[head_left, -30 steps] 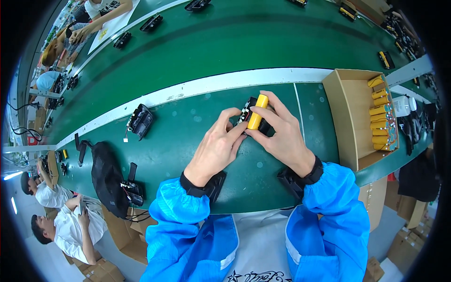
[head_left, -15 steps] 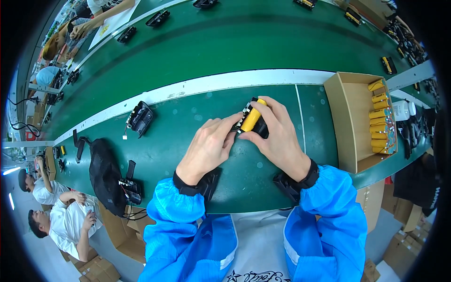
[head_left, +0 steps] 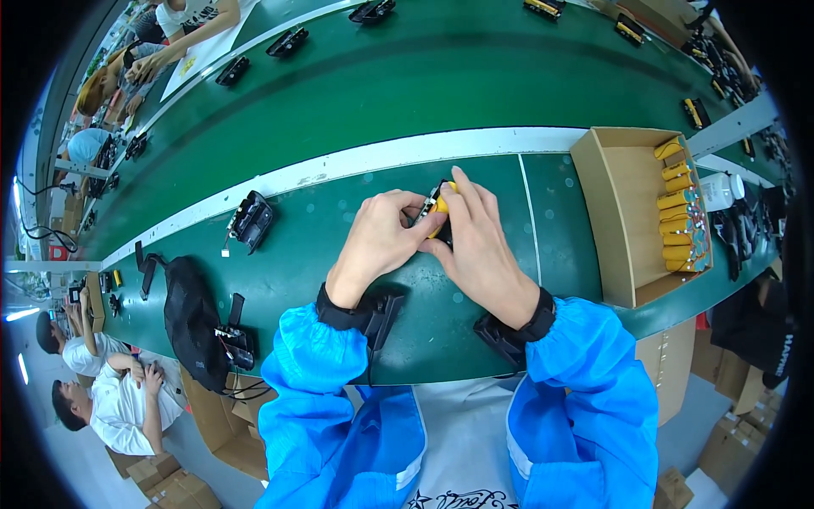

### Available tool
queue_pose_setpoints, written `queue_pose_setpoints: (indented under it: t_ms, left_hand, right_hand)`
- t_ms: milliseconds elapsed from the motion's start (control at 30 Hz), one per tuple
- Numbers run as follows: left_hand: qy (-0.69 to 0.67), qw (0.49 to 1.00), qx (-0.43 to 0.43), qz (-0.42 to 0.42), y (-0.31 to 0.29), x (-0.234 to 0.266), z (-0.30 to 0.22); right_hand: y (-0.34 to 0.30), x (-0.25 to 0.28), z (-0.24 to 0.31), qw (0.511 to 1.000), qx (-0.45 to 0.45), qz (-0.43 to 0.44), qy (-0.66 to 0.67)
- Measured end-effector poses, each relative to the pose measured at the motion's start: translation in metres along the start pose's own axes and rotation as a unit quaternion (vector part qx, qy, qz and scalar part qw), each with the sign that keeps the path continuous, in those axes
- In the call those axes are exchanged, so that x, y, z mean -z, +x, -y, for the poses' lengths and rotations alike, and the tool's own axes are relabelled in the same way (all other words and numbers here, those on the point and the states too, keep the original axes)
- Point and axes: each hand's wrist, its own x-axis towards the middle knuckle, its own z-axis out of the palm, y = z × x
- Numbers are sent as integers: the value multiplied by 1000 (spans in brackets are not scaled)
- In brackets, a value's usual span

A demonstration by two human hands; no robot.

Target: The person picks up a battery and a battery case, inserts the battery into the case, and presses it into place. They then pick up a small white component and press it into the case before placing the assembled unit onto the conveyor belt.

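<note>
Near the middle of the bench, both hands are closed around a small black plastic housing with a yellow cylindrical battery in it. My left hand grips the housing from the left, fingertips along the side where a pale circuit strip shows. From the right, the fingers of my right hand lie over the battery, with the thumb at the near end. Those fingers hide much of the battery and housing. To the left rests another black housing with a white connector on a wire.
An open cardboard box at right holds several yellow batteries. At left lie a black pouch and a wired black unit. A white rail divides the bench from a green belt carrying several housings. Co-workers sit at left.
Both hands have shifted slightly left with the housing. My right fingers have straightened and now cover more of the battery.
</note>
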Motion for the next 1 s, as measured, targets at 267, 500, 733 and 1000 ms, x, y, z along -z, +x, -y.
queue_pose_setpoints:
  t_ms: [267,500,733,1000]
  left_hand:
    - [107,993,-58,-6,24,-23,5]
    - [8,999,-52,15,16,-15,8]
    - [71,994,19,83,43,9,-21]
    - [18,999,3,-49,189,10,-13]
  right_hand:
    - [-7,12,-15,995,55,14,-88]
    - [-31,126,-3,996,65,-43,32]
    - [-91,274,-109,929,-132,-81,-337]
    - [-114,292,-158,931,-110,-132,-322]
